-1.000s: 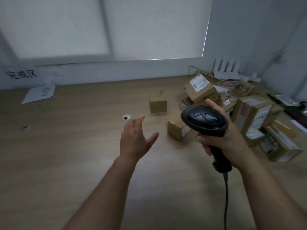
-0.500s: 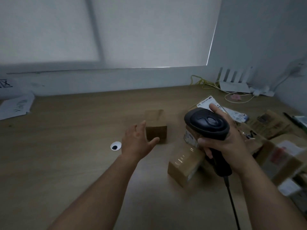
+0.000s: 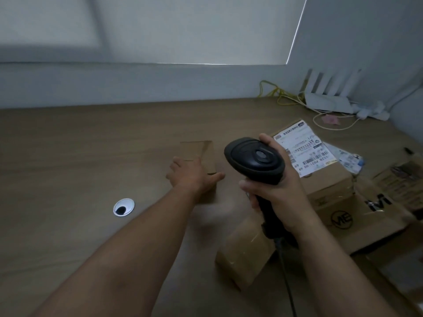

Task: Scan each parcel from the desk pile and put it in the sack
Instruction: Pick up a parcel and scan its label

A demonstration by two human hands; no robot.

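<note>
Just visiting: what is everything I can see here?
Desk: one, brown wood, across the view.
Small parcel: one, brown, mid-desk, alone.
Near parcel: one, brown, below the scanner.
Labelled parcel: one, brown, white label, right.
Other parcels: count unclear, brown, far right.
Router: one, white, back right corner.
Cable: one tangle, yellow, beside router.
Grommet: one, silver, left of centre.
Scanner: one, black, in right hand.
Left hand: open, at the small parcel.
Right hand: grips the scanner.
</note>
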